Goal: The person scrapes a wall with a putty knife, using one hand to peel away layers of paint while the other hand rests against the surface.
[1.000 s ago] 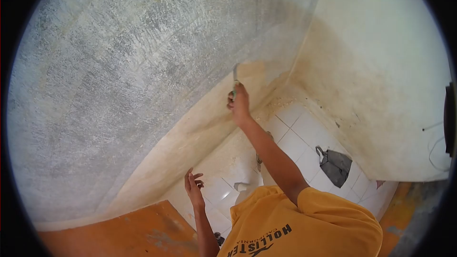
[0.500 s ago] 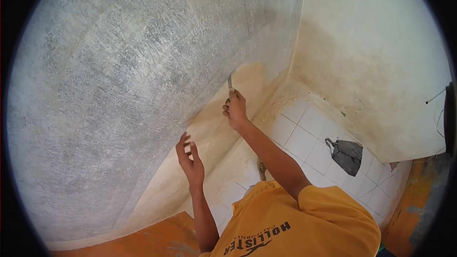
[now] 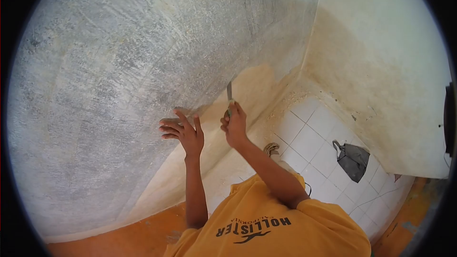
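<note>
My right hand (image 3: 234,126) is closed around the handle of a scraper (image 3: 230,91), whose narrow-looking metal blade points up at the wall. The blade tip is right at the line where the rough grey wall surface (image 3: 119,76) meets a smoother cream patch (image 3: 254,85). To the left, my left hand (image 3: 185,133) is open with its fingers spread, close against the grey surface near the same line. It holds nothing.
A cream wall with brown stains (image 3: 371,66) meets the grey one at a corner on the right. White floor tiles (image 3: 304,143) lie below, with a dark grey bag (image 3: 353,162) on them. An orange surface (image 3: 143,228) runs along the lower left.
My left hand has moved up and left onto the grey surface, its fingers now spread. My right hand with the scraper has shifted slightly down in view. The view has turned a little.
</note>
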Demonstrator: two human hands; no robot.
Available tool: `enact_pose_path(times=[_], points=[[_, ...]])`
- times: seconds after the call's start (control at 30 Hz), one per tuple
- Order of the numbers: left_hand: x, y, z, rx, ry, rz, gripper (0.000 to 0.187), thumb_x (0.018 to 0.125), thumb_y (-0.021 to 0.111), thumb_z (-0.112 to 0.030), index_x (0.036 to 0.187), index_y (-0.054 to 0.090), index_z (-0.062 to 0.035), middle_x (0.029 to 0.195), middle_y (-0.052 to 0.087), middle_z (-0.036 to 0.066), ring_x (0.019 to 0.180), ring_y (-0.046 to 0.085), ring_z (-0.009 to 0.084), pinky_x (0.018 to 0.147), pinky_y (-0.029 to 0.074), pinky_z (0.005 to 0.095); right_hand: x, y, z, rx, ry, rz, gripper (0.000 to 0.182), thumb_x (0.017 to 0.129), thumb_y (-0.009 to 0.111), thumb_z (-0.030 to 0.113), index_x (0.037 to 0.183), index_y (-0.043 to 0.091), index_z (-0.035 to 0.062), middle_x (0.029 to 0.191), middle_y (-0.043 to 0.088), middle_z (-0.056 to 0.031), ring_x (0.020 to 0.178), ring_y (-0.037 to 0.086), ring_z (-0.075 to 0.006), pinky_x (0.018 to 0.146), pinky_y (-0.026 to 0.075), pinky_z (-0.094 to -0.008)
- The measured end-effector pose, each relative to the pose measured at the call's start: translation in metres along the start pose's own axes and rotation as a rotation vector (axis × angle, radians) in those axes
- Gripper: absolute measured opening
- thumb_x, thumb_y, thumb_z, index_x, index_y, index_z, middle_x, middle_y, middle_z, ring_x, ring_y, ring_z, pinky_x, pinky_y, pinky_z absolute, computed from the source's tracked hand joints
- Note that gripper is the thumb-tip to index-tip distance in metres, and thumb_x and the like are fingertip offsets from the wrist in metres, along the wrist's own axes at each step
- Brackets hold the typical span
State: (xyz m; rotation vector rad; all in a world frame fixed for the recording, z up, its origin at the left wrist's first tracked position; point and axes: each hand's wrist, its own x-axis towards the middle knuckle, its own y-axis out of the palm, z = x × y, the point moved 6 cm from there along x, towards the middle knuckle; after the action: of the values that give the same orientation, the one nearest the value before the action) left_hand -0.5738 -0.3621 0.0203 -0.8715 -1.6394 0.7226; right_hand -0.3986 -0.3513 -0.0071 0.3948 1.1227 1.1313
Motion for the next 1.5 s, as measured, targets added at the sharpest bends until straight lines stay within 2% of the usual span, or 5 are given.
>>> enact_pose_path(times=[0.1, 0.2, 0.4, 1.07, 1.5], points=[[0.007, 0.013, -0.005, 0.338, 0.144, -0.247, 0.09, 0.101, 0.052, -0.056, 0.165, 0.007, -0.0119, 0.154, -0.028, 0.044, 0.137, -0.036, 0.0631, 0.098, -0.023, 0.0798, 0.012, -0.007, 0.017, 0.023, -0.019, 0.067, 0.011, 0.106, 0.048, 0.026, 0.102, 0.052, 0.0157, 0.064, 0.037, 0.0041, 0.049, 0.032, -0.0067, 0.041, 0.021, -0.0241], [0.008, 0.016, -0.002, 0.319, 0.135, -0.3, 0.097, 0.097, 0.058, -0.059, 0.166, 0.005, -0.0158, 0.154, -0.029, 0.043, 0.137, -0.038, 0.0629, 0.097, -0.026, 0.0786, 0.008, -0.004, 0.012, 0.004, 0.038, -0.006, 0.011, 0.107, 0.048, 0.026, 0.104, 0.052, 0.0157, 0.063, 0.037, 0.0042, 0.049, 0.031, -0.0064, 0.042, 0.022, -0.0237], [0.007, 0.017, 0.0, 0.312, 0.121, -0.299, 0.1, 0.094, 0.061, -0.06, 0.166, 0.004, -0.0186, 0.155, -0.031, 0.041, 0.137, -0.037, 0.0625, 0.098, -0.025, 0.0784, 0.017, -0.016, 0.022, 0.016, 0.092, 0.091, 0.012, 0.107, 0.049, 0.029, 0.108, 0.052, 0.0176, 0.063, 0.037, 0.004, 0.049, 0.031, -0.0067, 0.043, 0.022, -0.0236], [0.003, 0.02, 0.003, 0.295, 0.097, -0.275, 0.101, 0.094, 0.061, -0.062, 0.166, 0.004, -0.0187, 0.156, -0.03, 0.04, 0.138, -0.04, 0.0592, 0.098, -0.028, 0.0765, -0.001, -0.002, 0.006, -0.029, 0.091, 0.042, 0.013, 0.107, 0.049, 0.027, 0.098, 0.049, 0.0182, 0.065, 0.038, 0.0049, 0.05, 0.033, -0.0054, 0.041, 0.023, -0.0228], [0.005, 0.02, 0.005, 0.303, 0.099, -0.279, 0.101, 0.093, 0.06, -0.064, 0.166, 0.007, -0.0183, 0.157, -0.029, 0.039, 0.139, -0.038, 0.0591, 0.098, -0.027, 0.0773, 0.017, -0.015, 0.027, -0.069, 0.038, 0.016, 0.019, 0.106, 0.052, 0.03, 0.118, 0.054, 0.0162, 0.065, 0.039, 0.0048, 0.051, 0.036, -0.0051, 0.042, 0.023, -0.0229]])
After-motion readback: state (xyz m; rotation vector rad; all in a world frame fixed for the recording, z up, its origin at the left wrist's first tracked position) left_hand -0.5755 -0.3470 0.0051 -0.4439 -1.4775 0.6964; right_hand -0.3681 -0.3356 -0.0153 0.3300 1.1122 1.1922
